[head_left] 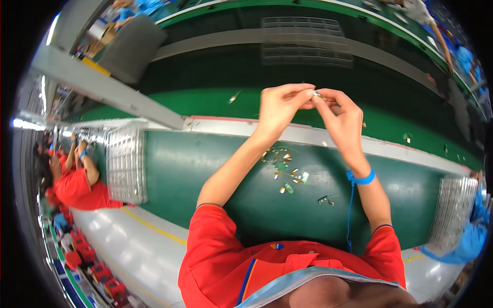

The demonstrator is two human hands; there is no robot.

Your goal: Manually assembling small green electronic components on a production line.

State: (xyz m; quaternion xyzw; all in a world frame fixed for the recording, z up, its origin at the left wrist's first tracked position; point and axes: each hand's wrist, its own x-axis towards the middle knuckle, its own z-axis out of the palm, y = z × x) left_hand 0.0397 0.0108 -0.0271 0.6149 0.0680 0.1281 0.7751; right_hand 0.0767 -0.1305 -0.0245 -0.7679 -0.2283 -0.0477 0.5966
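My left hand (280, 108) and my right hand (345, 120) meet over the green conveyor belt, fingertips pinched together. Between them is a small electronic part (317, 94) with a whitish, metallic look; the fingers cover most of it. Around my right wrist sits a blue wrist strap (363, 178) with a cord hanging down. Below my hands, a loose pile of small electronic parts (288, 188), green, white and gold, lies on the green worktable (177, 169). A few more parts (326, 200) with thin wires rest nearer to me.
Stacks of clear plastic trays stand at the left (126, 164) and right (452, 210) table ends. A metal rail (231, 127) separates table from belt. Single parts (232, 97) lie on the belt, and clear trays (305, 43) sit farther back. A slanted grey post (113, 87) rises at left; co-workers (77, 185) are nearby.
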